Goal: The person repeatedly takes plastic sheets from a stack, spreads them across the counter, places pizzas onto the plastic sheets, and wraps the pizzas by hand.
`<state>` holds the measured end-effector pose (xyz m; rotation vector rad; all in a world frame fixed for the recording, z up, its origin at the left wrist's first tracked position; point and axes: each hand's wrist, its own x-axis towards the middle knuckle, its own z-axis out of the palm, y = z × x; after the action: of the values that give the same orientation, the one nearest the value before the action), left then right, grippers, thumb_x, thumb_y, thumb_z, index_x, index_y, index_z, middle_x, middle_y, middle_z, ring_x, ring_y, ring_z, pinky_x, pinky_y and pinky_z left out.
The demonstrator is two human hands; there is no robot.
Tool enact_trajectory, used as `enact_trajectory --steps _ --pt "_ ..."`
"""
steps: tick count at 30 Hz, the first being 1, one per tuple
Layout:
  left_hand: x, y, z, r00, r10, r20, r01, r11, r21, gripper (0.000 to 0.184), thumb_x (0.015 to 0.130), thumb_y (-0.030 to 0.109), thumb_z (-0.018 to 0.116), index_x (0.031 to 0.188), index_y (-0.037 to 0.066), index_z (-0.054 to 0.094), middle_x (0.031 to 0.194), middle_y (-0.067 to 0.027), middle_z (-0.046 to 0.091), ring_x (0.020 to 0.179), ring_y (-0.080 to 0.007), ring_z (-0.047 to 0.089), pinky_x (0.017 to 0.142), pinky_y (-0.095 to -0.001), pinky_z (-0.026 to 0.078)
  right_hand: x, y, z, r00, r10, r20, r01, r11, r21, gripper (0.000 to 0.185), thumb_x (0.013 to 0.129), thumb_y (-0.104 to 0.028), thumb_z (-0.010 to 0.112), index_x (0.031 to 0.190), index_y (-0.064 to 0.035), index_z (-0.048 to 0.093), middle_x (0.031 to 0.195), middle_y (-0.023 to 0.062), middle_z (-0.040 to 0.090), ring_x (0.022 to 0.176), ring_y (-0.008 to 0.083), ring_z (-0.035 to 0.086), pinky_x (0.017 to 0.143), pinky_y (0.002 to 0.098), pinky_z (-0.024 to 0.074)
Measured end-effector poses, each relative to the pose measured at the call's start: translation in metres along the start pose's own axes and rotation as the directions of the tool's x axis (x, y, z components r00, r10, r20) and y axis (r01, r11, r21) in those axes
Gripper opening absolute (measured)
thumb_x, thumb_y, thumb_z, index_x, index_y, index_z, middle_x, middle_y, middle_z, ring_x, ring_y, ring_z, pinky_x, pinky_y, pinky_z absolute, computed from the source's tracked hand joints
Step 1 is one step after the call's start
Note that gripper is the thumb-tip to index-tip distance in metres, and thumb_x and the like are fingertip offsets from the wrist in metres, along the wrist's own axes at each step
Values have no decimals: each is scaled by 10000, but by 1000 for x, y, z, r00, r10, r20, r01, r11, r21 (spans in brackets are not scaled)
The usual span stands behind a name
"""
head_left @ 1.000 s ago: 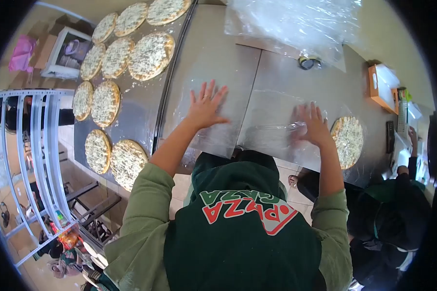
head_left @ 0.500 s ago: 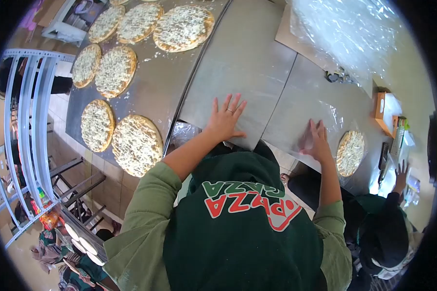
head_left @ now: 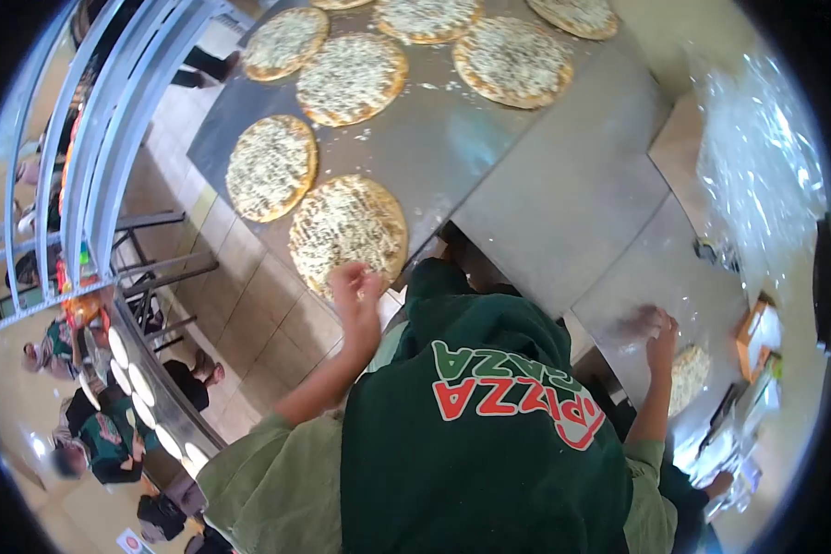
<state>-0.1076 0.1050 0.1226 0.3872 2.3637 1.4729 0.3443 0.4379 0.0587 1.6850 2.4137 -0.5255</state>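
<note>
My left hand (head_left: 355,297) is at the near edge of a cheese-topped pizza (head_left: 349,231) on the left metal table (head_left: 434,152). Its fingers are bent and a little apart, with nothing visible between them. Over the right metal table (head_left: 609,254), my right hand (head_left: 657,331) has its fingers curled together. Anything inside them is too small or blurred to make out. Beside that hand, partly behind my forearm, lies another pizza (head_left: 688,379).
Several more pizzas (head_left: 270,168) lie on the left table. Clear plastic (head_left: 762,166) and cardboard (head_left: 683,152) are at the back right, near a wooden box (head_left: 755,337). A metal rack (head_left: 115,138) stands left. Other people are at lower left; a co-worker's hand (head_left: 718,485) is at lower right.
The view has turned toward the left table. My left hand has moved from the middle table to the nearest pizza. My right hand's spread fingers have curled.
</note>
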Motion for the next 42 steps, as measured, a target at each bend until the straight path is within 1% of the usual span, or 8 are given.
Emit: enact_trajectory --steps 2,5,9,13,16,21,27,42 --pt "-3 -16 -30 819 -507 -268 348 811 -470 508 874 403 514 1215 48 390 1099 -102 469 1053 -267 456 901 -431 372 5 2 3 1000 -5 8 4 986 164 590 667 68 495 1232 -88 431 1213 185 424 1165 330 401 982 391 342" --pt "-4 -25 -54 595 -802 -39 495 405 -769 672 869 555 408 1267 21 318 1119 -112 424 1077 -273 420 947 -472 331 9 -4 0 997 -64 -32 68 989 128 516 703 44 531 1203 -45 439 1166 157 455 1078 288 478 905 355 414" --pt "7 -34 -64 554 -817 158 450 134 -883 791 850 638 320 1279 -27 310 1241 -150 386 1129 -281 397 979 -478 302 17 12 5 994 -96 -51 103 985 137 474 740 17 553 1198 -36 444 1152 149 464 1053 269 494 862 337 448" --pt "11 -30 -66 715 -635 291 445 94 -890 711 876 585 266 1288 15 368 1303 -156 397 1198 -301 372 1007 -458 278 16 23 7 985 -154 -80 165 974 157 439 768 -30 565 1193 -46 456 1138 158 475 1044 278 494 849 336 452" --pt "26 -32 -53 815 -326 478 389 -303 -870 663 885 552 257 1316 59 365 1364 -136 356 1265 -318 313 1046 -497 232 9 16 2 994 -92 -60 99 988 118 459 767 -90 601 1202 -64 457 1131 178 477 1046 315 486 859 368 436" --pt "70 -51 -1 946 -141 292 296 4 -955 569 910 453 297 1335 77 345 1365 -133 367 1249 -318 351 1040 -494 278 -20 -24 -12 978 90 -188 -95 995 -19 521 758 -249 651 1221 -107 460 1049 178 486 992 342 487 844 410 416" --pt "92 -44 58 845 121 521 519 46 -853 528 921 426 318 1317 82 377 1327 -121 420 1207 -304 408 1006 -462 346 -49 -16 -1 984 120 -129 -110 991 82 626 752 -334 645 1289 -122 405 1074 182 482 980 350 490 825 422 417" --pt "-48 19 351 34 198 980 992 111 -57 499 928 407 332 1305 88 396 1291 -118 459 1156 -292 463 952 -444 412 -49 6 17 918 177 -354 -77 957 280 394 823 -197 569 1171 -27 499 1102 153 489 1027 325 484 869 393 414"
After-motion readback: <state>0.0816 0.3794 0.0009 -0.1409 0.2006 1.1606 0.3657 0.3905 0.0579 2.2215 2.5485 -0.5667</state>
